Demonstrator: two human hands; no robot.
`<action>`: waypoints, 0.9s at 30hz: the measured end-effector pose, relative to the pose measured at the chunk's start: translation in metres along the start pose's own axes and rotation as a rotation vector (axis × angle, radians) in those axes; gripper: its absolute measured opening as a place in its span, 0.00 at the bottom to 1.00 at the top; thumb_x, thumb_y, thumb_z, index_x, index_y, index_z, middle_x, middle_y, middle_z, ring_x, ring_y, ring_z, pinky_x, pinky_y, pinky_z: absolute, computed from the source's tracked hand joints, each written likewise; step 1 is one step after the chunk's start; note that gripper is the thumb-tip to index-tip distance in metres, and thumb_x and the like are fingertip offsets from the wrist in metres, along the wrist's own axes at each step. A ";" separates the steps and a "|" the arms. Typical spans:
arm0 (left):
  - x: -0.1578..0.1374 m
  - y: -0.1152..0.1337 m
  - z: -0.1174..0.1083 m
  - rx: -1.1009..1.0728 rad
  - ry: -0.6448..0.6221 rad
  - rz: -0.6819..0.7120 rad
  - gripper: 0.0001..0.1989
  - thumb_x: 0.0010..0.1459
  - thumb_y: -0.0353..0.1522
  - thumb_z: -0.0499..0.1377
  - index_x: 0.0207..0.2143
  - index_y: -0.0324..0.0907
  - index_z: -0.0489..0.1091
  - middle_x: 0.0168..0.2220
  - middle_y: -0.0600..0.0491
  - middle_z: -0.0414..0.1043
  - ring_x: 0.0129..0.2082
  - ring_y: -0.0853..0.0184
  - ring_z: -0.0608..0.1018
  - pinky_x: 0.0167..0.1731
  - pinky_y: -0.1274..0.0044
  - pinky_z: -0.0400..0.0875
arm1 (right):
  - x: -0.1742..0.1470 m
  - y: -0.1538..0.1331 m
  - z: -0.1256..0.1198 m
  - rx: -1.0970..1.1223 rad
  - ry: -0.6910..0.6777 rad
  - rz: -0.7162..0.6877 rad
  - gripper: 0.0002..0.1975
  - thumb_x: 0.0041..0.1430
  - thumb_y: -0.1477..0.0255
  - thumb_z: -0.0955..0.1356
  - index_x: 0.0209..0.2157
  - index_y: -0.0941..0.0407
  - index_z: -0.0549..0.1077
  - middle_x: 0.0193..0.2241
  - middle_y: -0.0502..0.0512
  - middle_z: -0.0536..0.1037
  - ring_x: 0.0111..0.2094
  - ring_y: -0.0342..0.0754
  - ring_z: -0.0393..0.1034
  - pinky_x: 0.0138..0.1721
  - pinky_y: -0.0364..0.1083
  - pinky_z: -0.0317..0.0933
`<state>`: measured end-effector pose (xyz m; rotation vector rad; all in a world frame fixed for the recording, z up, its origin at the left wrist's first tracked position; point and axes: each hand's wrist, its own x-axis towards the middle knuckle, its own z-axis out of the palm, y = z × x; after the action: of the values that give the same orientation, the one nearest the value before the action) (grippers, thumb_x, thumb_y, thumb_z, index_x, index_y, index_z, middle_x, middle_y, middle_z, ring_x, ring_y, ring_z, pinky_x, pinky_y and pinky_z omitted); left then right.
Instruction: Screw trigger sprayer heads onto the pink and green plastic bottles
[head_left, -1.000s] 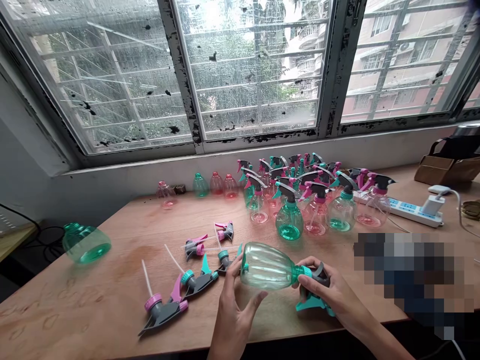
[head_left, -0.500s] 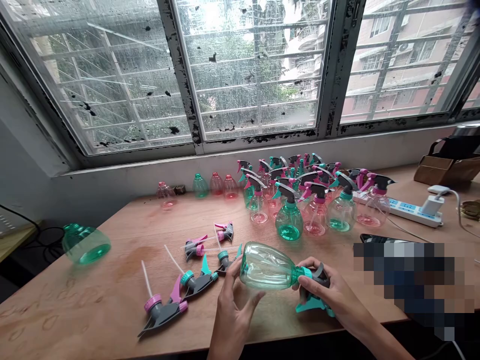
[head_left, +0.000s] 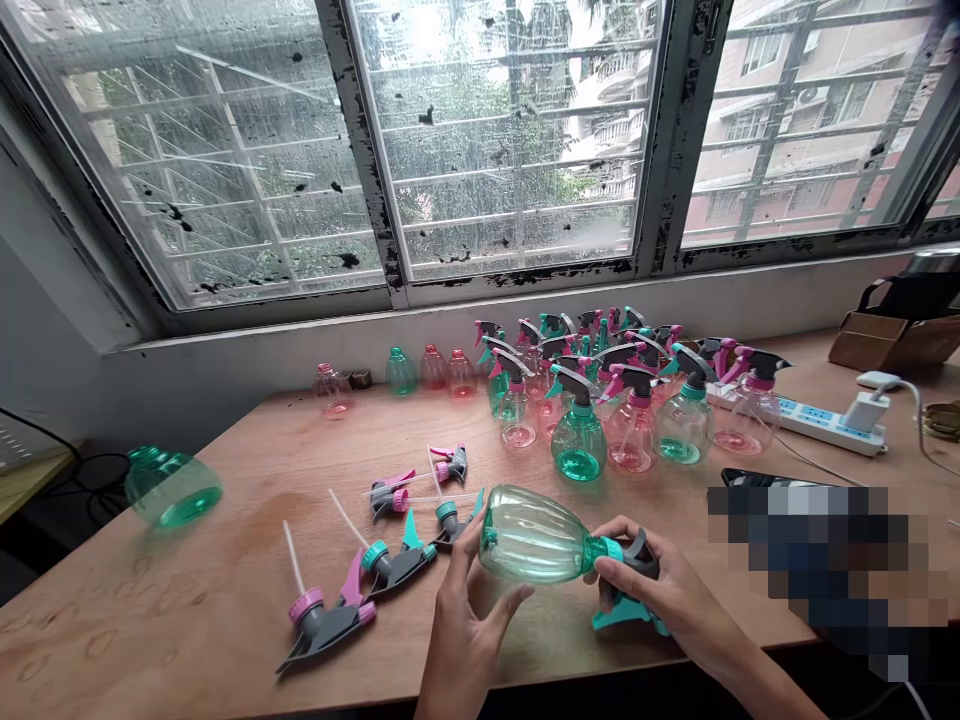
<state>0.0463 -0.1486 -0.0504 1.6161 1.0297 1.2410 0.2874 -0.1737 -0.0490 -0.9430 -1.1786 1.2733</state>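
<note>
A clear green spray bottle lies sideways in the air above the near part of the table, its base to the left. My left hand cups the base end, fingers against the far side and thumb apart below. At the neck, my right hand grips the grey and teal spray head, thumb near the teal collar. The head sits on the bottle's mouth; how tightly cannot be seen. Loose spray heads lie left of my hands: one pink-collared, one teal-collared, another teal one and smaller pink ones.
Several bottles with spray heads stand together, including a green one. Open-necked bottles line the wall, one pink. A green bottle leans on its side at the left. A power strip and a phone lie at the right.
The bottle has turned a little about its long axis between my hands, and its reflections have shifted. My left thumb has moved slightly. The things on the table have not moved.
</note>
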 end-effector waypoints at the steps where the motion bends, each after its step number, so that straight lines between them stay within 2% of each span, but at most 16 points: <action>1: -0.001 -0.001 0.000 0.005 -0.001 -0.002 0.32 0.58 0.40 0.70 0.62 0.49 0.64 0.67 0.45 0.67 0.69 0.49 0.66 0.69 0.58 0.57 | 0.000 0.001 0.000 0.002 0.004 -0.001 0.15 0.59 0.61 0.78 0.38 0.56 0.75 0.27 0.49 0.83 0.24 0.45 0.78 0.27 0.42 0.72; 4: -0.003 -0.001 0.000 -0.035 0.013 0.000 0.33 0.56 0.42 0.71 0.60 0.47 0.64 0.69 0.42 0.63 0.70 0.48 0.64 0.69 0.58 0.57 | -0.001 0.002 0.001 -0.003 0.008 -0.005 0.15 0.58 0.62 0.78 0.38 0.56 0.75 0.25 0.48 0.82 0.23 0.45 0.78 0.27 0.42 0.71; 9: -0.004 0.001 0.003 -0.180 0.041 -0.016 0.22 0.61 0.42 0.68 0.53 0.46 0.69 0.73 0.43 0.54 0.72 0.47 0.60 0.67 0.61 0.62 | -0.001 -0.001 0.002 -0.024 0.004 -0.010 0.14 0.59 0.62 0.78 0.38 0.56 0.76 0.25 0.48 0.82 0.24 0.45 0.78 0.27 0.42 0.72; 11: -0.003 0.003 0.003 -0.193 0.043 -0.029 0.25 0.59 0.42 0.69 0.56 0.48 0.68 0.72 0.43 0.58 0.73 0.47 0.58 0.66 0.61 0.63 | -0.001 -0.001 0.001 -0.017 0.008 -0.007 0.14 0.59 0.62 0.78 0.37 0.55 0.76 0.26 0.48 0.82 0.24 0.46 0.78 0.27 0.43 0.72; 14: -0.004 0.005 0.003 -0.241 0.000 -0.088 0.31 0.58 0.44 0.70 0.60 0.49 0.64 0.66 0.41 0.67 0.68 0.47 0.67 0.64 0.59 0.66 | -0.001 -0.001 0.000 0.003 0.005 0.005 0.14 0.59 0.61 0.77 0.38 0.55 0.76 0.28 0.50 0.83 0.24 0.46 0.78 0.27 0.43 0.72; 16: -0.006 0.004 0.003 -0.278 -0.024 -0.107 0.36 0.56 0.45 0.71 0.62 0.49 0.61 0.64 0.41 0.69 0.65 0.47 0.71 0.63 0.59 0.67 | -0.001 0.000 0.000 0.000 -0.009 0.011 0.14 0.59 0.61 0.77 0.38 0.56 0.75 0.28 0.50 0.83 0.25 0.46 0.78 0.27 0.44 0.72; 20: -0.008 0.002 0.004 -0.306 0.083 -0.079 0.47 0.49 0.51 0.73 0.65 0.49 0.54 0.67 0.39 0.63 0.65 0.46 0.70 0.65 0.60 0.64 | -0.003 0.001 0.004 -0.022 -0.026 0.027 0.16 0.56 0.62 0.79 0.38 0.57 0.76 0.24 0.48 0.82 0.24 0.47 0.77 0.29 0.45 0.73; 22: -0.008 0.001 0.004 -0.293 0.125 -0.087 0.50 0.49 0.51 0.73 0.67 0.50 0.52 0.69 0.40 0.59 0.66 0.46 0.68 0.65 0.61 0.64 | -0.004 0.000 0.005 -0.013 -0.031 0.038 0.16 0.55 0.62 0.79 0.38 0.57 0.76 0.23 0.48 0.81 0.24 0.47 0.77 0.30 0.46 0.73; 27: -0.010 0.003 0.001 -0.299 0.036 -0.143 0.52 0.53 0.48 0.72 0.71 0.50 0.48 0.72 0.42 0.55 0.70 0.48 0.63 0.67 0.64 0.63 | -0.004 -0.002 0.003 0.051 -0.052 0.062 0.17 0.56 0.61 0.79 0.38 0.57 0.76 0.24 0.49 0.82 0.24 0.47 0.77 0.28 0.44 0.71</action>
<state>0.0464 -0.1593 -0.0505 1.2742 0.9157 1.2635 0.2854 -0.1781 -0.0475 -0.9198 -1.1598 1.3784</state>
